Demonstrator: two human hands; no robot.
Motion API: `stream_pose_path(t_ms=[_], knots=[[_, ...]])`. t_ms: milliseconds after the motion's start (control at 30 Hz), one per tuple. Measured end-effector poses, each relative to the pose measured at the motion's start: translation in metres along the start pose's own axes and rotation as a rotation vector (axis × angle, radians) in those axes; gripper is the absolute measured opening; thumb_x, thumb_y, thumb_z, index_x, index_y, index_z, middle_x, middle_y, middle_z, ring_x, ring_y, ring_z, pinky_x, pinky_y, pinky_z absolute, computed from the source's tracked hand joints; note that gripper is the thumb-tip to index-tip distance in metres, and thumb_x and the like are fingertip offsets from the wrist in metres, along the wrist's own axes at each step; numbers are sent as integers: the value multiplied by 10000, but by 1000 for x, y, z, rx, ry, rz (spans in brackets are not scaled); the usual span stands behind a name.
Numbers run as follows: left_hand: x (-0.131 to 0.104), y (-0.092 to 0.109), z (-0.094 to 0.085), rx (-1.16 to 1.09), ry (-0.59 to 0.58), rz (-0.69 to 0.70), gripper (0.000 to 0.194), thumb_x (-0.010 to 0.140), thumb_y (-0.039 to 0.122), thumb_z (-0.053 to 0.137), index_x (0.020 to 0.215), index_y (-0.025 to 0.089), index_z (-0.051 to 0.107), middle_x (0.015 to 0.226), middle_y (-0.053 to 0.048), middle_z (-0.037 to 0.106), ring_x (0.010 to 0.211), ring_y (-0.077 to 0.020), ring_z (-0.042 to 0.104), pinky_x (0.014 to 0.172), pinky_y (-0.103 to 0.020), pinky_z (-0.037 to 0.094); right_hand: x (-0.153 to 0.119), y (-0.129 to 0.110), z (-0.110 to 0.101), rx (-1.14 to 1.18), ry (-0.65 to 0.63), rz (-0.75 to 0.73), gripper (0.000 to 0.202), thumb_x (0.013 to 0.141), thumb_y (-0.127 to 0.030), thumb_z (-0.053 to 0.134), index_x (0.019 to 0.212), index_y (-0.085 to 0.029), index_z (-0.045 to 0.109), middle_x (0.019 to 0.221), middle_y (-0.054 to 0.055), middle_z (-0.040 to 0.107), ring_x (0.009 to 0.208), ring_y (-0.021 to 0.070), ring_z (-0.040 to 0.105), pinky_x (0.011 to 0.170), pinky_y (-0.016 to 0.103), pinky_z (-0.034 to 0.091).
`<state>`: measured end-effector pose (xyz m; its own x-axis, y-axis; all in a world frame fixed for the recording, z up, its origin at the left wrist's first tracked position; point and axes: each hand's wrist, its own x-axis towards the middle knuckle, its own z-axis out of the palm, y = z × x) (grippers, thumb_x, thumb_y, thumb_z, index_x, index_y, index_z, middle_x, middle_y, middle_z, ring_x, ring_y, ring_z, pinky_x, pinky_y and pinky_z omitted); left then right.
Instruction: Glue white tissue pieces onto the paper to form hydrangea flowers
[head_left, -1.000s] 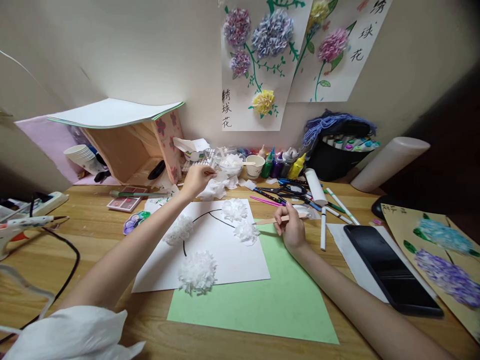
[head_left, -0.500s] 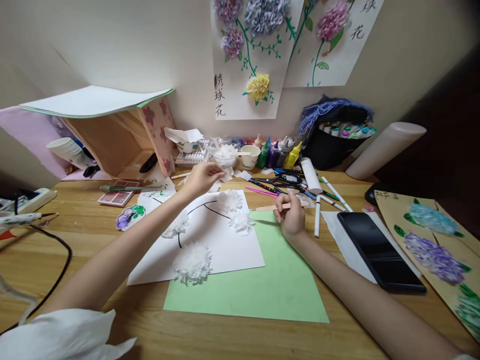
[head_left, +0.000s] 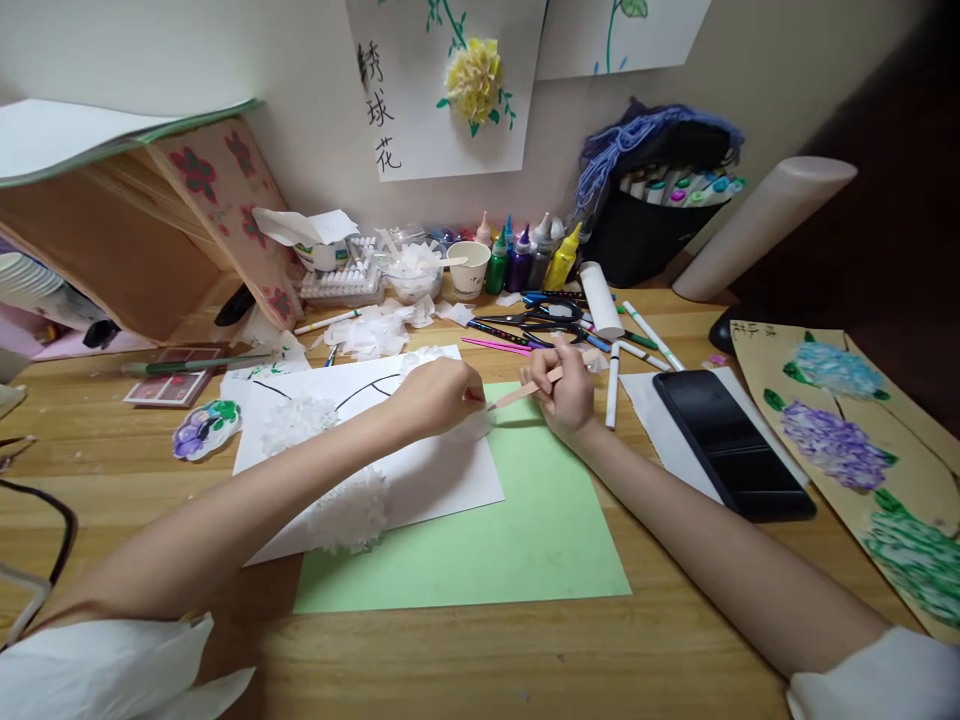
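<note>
My left hand [head_left: 444, 398] is closed in a pinch above the right side of the white sheet [head_left: 442, 480]. At its fingertips shows a thin white tissue paper piece [head_left: 478, 424], partly hidden by the hand. My right hand [head_left: 568, 388] grips a flat wooden stick [head_left: 529, 388], its tip pointing left and close to my left fingertips. Ruffled white paper flowers lie on the sheet, among them a lower flower [head_left: 349, 512] and a left flower [head_left: 300, 422]; my left forearm covers parts of them. Black stem lines [head_left: 360, 393] run between flowers. Under the sheet lies green paper [head_left: 480, 560].
Loose tissue pieces [head_left: 371, 330] lie behind the sheet, near a bowl of tissue [head_left: 414, 272] and a paper cup [head_left: 469, 270]. Scissors [head_left: 551, 318], paint bottles [head_left: 519, 262] and a white roll [head_left: 601, 300] stand or lie farther back. A phone [head_left: 731, 440] rests at right.
My left hand has moved from the tissue pile down and right to the stick's tip. The stick now tilts, its tip lower. The camera view has tipped downward.
</note>
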<state>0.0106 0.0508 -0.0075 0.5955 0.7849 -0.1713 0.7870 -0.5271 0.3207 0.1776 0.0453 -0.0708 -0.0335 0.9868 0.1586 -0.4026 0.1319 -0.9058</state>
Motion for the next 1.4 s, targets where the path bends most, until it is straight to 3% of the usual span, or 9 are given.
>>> stream_pose_path(t_ms=[200, 333, 567, 700, 900, 1133, 1400], knots=[[0, 4, 2, 105, 38, -18, 172, 761, 200, 533, 828, 187, 691, 857, -45, 690, 776, -187, 596, 631, -263, 412, -9, 2, 3, -271, -63, -3, 636, 848, -626, 305, 387, -194, 384, 313, -45, 291, 267, 50, 255, 307, 246, 136], [-19, 3, -4, 160, 102, -60, 154, 789, 201, 523, 879, 186, 647, 894, -53, 659, 809, -184, 582, 636, -255, 409, -11, 1, 5, -320, -74, 21, 641, 850, -637, 279, 406, -189, 391, 312, -49, 304, 256, 44, 249, 299, 242, 136], [-52, -22, -13, 192, -205, -211, 60, 703, 220, 602, 739, 184, 634, 779, -49, 663, 723, -200, 592, 582, -255, 376, -13, 3, 5, -362, -101, 12, 640, 843, -649, 285, 429, -182, 426, 337, -48, 340, 272, 44, 301, 309, 223, 186], [-52, -33, -8, 109, -219, -145, 100, 675, 112, 554, 636, 184, 611, 719, -37, 667, 711, -192, 597, 591, -252, 376, -13, 4, 5, -387, -117, -4, 637, 838, -653, 292, 432, -184, 437, 342, -44, 348, 283, 52, 313, 313, 222, 192], [-47, -30, -6, 90, -259, -123, 206, 650, -6, 474, 635, 157, 599, 719, -51, 664, 684, -168, 609, 596, -234, 390, -15, 6, 4, -441, -115, -45, 616, 852, -627, 299, 447, -187, 446, 343, -43, 368, 300, 57, 328, 333, 219, 222], [-43, -31, -6, 126, -281, -113, 164, 663, 18, 497, 641, 151, 592, 722, -59, 656, 703, -178, 597, 608, -241, 393, -19, 0, 12, -557, -201, -63, 603, 873, -588, 300, 448, -184, 440, 359, -48, 369, 301, 54, 362, 337, 216, 249], [-43, -31, -7, 103, -282, -112, 181, 639, -9, 474, 624, 150, 560, 727, -62, 646, 683, -167, 591, 583, -231, 378, -15, -15, 11, -486, -126, -138, 658, 866, -603, 293, 359, -193, 376, 328, -35, 324, 281, 49, 292, 316, 230, 200]])
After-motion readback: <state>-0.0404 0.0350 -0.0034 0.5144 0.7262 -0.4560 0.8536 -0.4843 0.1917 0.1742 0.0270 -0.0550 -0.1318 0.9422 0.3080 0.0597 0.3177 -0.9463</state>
